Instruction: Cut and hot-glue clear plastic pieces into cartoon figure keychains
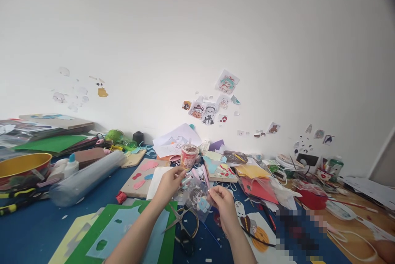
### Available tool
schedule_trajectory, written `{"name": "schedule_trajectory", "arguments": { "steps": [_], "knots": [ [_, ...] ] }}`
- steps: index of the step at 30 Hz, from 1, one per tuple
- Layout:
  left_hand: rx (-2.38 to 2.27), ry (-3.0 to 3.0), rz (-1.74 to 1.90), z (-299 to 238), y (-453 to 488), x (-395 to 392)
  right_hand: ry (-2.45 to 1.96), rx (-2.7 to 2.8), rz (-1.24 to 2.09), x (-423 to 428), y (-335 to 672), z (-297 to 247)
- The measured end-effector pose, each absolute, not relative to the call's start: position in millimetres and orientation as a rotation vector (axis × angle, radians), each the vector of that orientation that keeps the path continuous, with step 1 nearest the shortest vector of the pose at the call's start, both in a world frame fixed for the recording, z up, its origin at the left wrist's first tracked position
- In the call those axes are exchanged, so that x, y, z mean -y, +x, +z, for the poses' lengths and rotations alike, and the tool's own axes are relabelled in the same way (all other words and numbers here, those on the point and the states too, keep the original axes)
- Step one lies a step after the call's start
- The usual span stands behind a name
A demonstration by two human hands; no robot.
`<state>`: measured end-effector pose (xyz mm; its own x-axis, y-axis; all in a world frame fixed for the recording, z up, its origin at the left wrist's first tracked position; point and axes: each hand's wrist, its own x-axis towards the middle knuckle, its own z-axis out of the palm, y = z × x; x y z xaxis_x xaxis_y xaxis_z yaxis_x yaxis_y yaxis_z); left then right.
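A clear plastic bag (200, 211) with a dark-haired cartoon figure (203, 203) in blue is in front of me, between my hands. My right hand (222, 203) pinches the bag's right edge with thumb and fingers. To the left and a little higher, my left hand (170, 182) has its fingertips pressed together; what is in them, if anything, is too small to make out. Open scissors (185, 223) with dark handles lie just below the bag, near my left forearm. Behind my left fingers stands a red patterned cup (189, 158).
Green sheets (80, 242) and a blue sheet (108, 225) with cut-outs lie at left. A cardboard piece (135, 189) bears pink shapes. A plastic roll (89, 177), a gold-rimmed tin (26, 166) and red paper (257, 189) crowd the table. Paper figures hang on the wall (197, 29).
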<state>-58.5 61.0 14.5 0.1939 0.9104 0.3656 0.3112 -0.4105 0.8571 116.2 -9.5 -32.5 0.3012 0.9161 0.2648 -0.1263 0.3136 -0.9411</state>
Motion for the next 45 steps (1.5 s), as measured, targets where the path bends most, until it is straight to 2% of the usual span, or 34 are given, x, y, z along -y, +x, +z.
{"name": "schedule_trajectory", "arguments": {
  "steps": [3, 6, 14, 21, 24, 26, 32, 39, 45],
  "knots": [
    [-0.915, 1.98, 1.122, 16.4, -53.5, -54.4, -1.053, 1.098, 0.77, 7.2, 114.8, -34.6],
    [-0.874, 2.137, 0.992, 13.0, -45.8, -47.7, -1.079, 1.152, 0.672, 5.8, 114.3, -35.1],
    [-0.827, 2.226, 1.027, 10.7, -39.2, -40.7, -1.136, 1.327, 0.53, 4.7, 118.4, -34.9],
    [-0.794, 2.614, 1.079, 5.4, -35.8, -37.6, -1.174, 1.576, 0.013, 8.2, 114.8, -35.6],
    [-0.751, 2.663, 1.163, 3.2, -34.6, -36.6, -1.145, 1.577, -0.074, 8.9, 113.6, -34.5],
    [-0.727, 2.646, 1.217, 3.3, -35.3, -36.2, -1.134, 1.537, -0.045, 8.5, 113.8, -34.0],
    [-0.805, 2.548, 1.191, 7.2, -40.2, -42.3, -1.205, 1.345, 0.364, 9.8, 118.6, -30.0],
    [-0.794, 2.4, 1.157, 13.2, -48.7, -54.0, -1.164, 1.3, 0.352, 14.2, 111.6, -20.9],
    [-0.902, 2.518, 1.107, 16.8, -59.2, -54.3, -1.113, 1.322, 0.398, 16.8, 105.8, -18.6]
  ]
}}
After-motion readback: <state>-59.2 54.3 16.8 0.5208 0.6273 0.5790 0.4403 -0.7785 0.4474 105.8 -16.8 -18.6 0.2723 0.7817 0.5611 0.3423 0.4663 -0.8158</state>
